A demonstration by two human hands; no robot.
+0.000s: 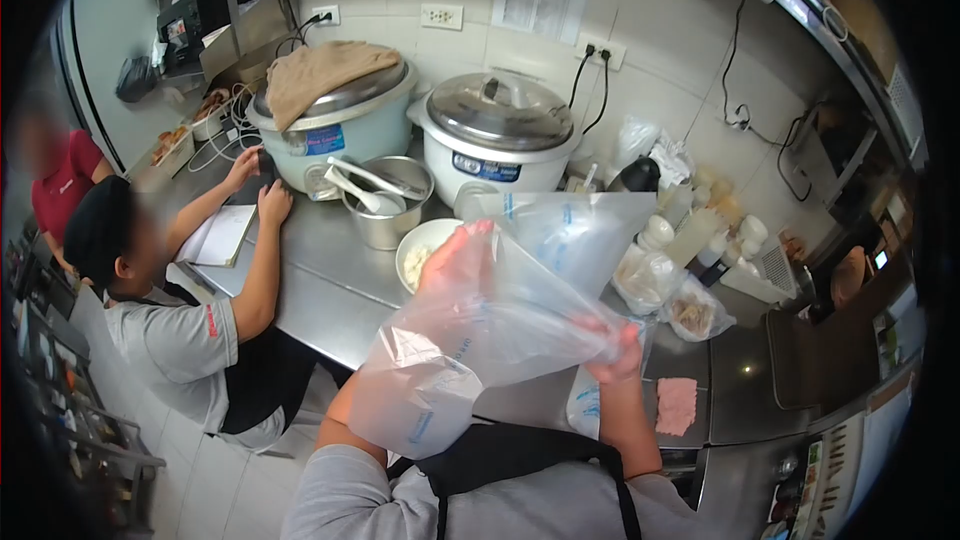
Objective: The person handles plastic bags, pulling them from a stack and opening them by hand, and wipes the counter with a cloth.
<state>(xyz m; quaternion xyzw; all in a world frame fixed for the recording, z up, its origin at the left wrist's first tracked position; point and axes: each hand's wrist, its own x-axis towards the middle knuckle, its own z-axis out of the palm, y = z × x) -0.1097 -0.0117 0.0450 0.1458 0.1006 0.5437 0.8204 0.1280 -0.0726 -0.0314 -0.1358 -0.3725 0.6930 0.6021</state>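
Note:
A large clear plastic bag [500, 315] with blue print is spread between my two hands above the steel counter. My left hand [455, 258] shows through the plastic, near the white bowl [413, 240] of pale food; its fingers are blurred by the film. On the other side, my right hand [615, 352] grips the bag's edge with bent fingers. More clear plastic with blue print [580, 230] lies behind the bag. Beyond the bowl stands a steel pot [390, 225] with white ladles in it.
Two large rice cookers [335, 135] [495, 130] stand along the wall. At the left a seated co-worker [180, 310] has an open notebook [220, 237]; another person [75, 175] stands behind. Bottles and tied bags [695, 308] are at the right, near a pink cloth [676, 406].

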